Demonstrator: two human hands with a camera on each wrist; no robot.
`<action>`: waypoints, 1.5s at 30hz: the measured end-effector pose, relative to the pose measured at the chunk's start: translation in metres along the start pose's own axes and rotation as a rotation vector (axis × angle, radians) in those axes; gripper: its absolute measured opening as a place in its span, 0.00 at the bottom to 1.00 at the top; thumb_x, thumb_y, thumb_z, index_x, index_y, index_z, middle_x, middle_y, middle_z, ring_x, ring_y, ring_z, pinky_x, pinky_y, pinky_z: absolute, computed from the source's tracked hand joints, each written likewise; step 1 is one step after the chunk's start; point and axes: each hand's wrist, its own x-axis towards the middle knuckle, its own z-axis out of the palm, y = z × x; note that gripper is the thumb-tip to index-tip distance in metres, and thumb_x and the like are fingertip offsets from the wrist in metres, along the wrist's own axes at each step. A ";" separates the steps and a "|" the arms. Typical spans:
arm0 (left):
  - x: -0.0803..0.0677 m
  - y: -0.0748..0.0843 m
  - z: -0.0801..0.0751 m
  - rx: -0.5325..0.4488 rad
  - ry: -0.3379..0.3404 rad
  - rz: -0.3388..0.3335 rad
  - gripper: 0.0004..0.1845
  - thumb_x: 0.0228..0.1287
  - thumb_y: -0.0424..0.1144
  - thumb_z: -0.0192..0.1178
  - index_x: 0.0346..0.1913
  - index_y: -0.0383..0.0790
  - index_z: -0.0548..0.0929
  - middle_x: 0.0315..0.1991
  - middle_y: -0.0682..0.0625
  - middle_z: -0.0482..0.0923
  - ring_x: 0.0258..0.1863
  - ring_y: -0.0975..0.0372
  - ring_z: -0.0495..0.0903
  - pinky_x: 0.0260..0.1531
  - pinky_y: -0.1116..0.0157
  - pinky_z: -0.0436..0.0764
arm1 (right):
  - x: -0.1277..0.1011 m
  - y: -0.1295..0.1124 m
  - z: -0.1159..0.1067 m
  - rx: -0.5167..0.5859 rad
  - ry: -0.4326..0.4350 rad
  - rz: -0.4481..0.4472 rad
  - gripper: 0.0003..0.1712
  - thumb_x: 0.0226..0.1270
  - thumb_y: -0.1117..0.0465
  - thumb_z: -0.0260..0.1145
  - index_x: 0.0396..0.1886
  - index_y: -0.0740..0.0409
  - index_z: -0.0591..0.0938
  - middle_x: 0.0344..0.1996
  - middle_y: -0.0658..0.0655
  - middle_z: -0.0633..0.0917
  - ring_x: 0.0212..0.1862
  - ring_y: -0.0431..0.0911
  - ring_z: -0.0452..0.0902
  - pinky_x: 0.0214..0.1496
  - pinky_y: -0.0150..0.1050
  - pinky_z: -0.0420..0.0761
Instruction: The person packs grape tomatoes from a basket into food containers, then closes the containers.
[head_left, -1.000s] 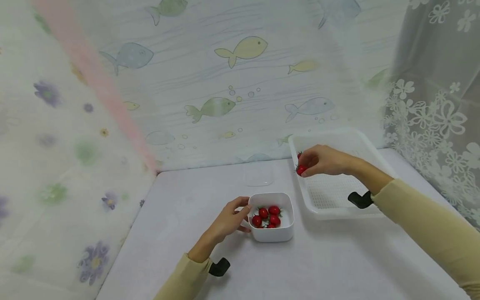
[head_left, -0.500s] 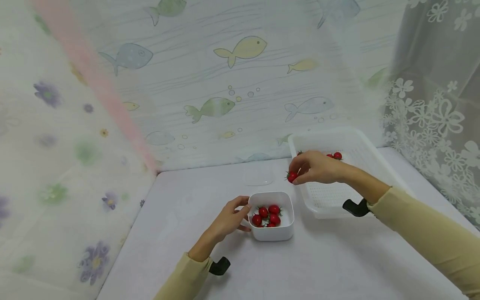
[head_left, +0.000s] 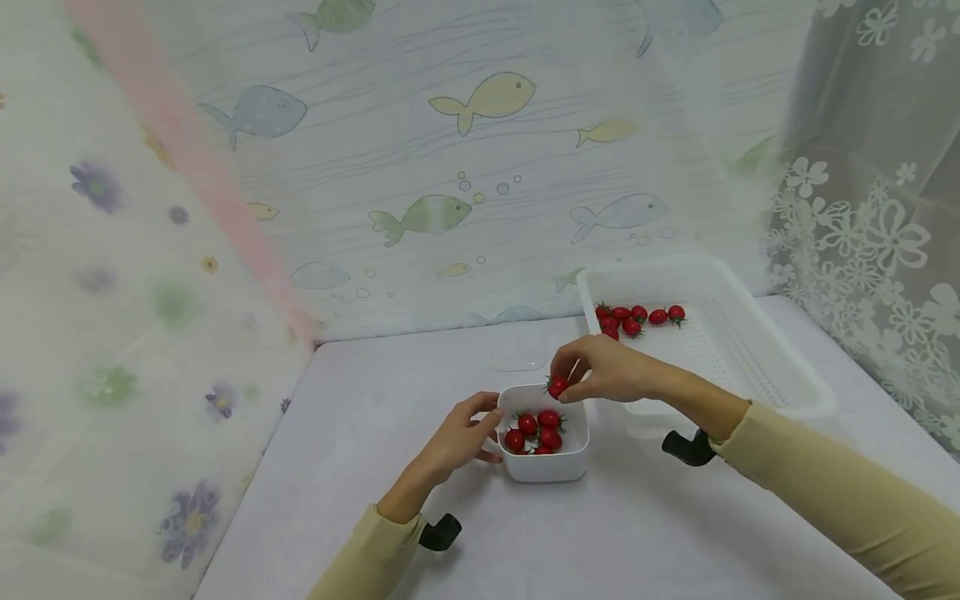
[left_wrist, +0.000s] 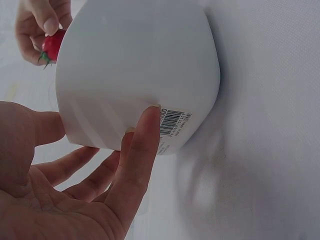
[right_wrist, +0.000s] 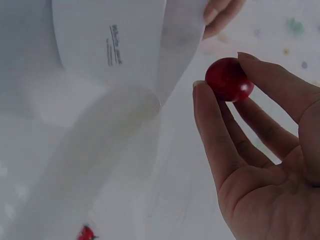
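Tomato (head_left: 557,386) sits pinched in the right hand (head_left: 603,372), thumb and fingertips curled round it, just above the far rim of the bowl (head_left: 542,467). It's near round, so no clear long axis; head view shows a bit of green calyx at its upper left, left wrist cam shows the tomato (left_wrist: 52,44) w/ green bits at its lower left. Right wrist cam shows the tomato (right_wrist: 229,80) smooth red side only, calyx hidden, held betw. thumb and a fingertip (right_wrist: 206,97), other fingers relaxed behind.

Left hand (head_left: 457,435) holds the bowl's left wall, thumb on the near rim, fingers curled against the side. Left wrist cam shows that grip close up: fingertip (left_wrist: 149,120) touching the bowl (left_wrist: 140,70) wall next to a barcode label, which head view doesn't show. Bowl interior only visible from the head cam: several tomatoes inside.

Tray (head_left: 750,342) stands right of the bowl, w/ a cluster of tomatoes at its far left corner. Clear lid (head_left: 517,354) lies beyond the bowl on the table (head_left: 360,433).
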 end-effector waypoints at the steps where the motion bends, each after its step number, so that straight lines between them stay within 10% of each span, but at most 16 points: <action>1: 0.000 0.000 0.000 0.000 0.000 -0.001 0.20 0.81 0.43 0.52 0.69 0.41 0.73 0.67 0.40 0.71 0.41 0.56 0.82 0.35 0.57 0.91 | 0.001 0.000 0.005 0.007 -0.010 -0.007 0.11 0.65 0.63 0.73 0.46 0.56 0.86 0.41 0.51 0.87 0.45 0.46 0.85 0.46 0.40 0.89; 13: -0.001 0.000 0.000 -0.012 -0.004 0.000 0.21 0.81 0.43 0.52 0.70 0.42 0.72 0.68 0.40 0.70 0.42 0.55 0.81 0.36 0.57 0.91 | 0.018 0.000 0.052 0.042 -0.065 -0.059 0.09 0.64 0.68 0.74 0.43 0.62 0.85 0.39 0.53 0.88 0.40 0.44 0.86 0.44 0.34 0.88; 27: -0.003 0.000 0.001 -0.024 0.002 0.012 0.20 0.81 0.43 0.52 0.69 0.41 0.73 0.67 0.40 0.70 0.43 0.51 0.81 0.35 0.56 0.91 | 0.029 0.000 0.084 -0.215 0.034 -0.037 0.09 0.59 0.66 0.78 0.34 0.56 0.84 0.27 0.46 0.83 0.32 0.38 0.75 0.34 0.33 0.78; 45: -0.003 0.002 0.001 -0.017 0.003 0.011 0.21 0.81 0.43 0.52 0.70 0.40 0.72 0.69 0.38 0.69 0.41 0.54 0.81 0.35 0.56 0.91 | 0.018 -0.011 0.060 -0.210 -0.027 -0.046 0.10 0.61 0.70 0.74 0.42 0.64 0.85 0.35 0.54 0.86 0.39 0.48 0.80 0.40 0.37 0.84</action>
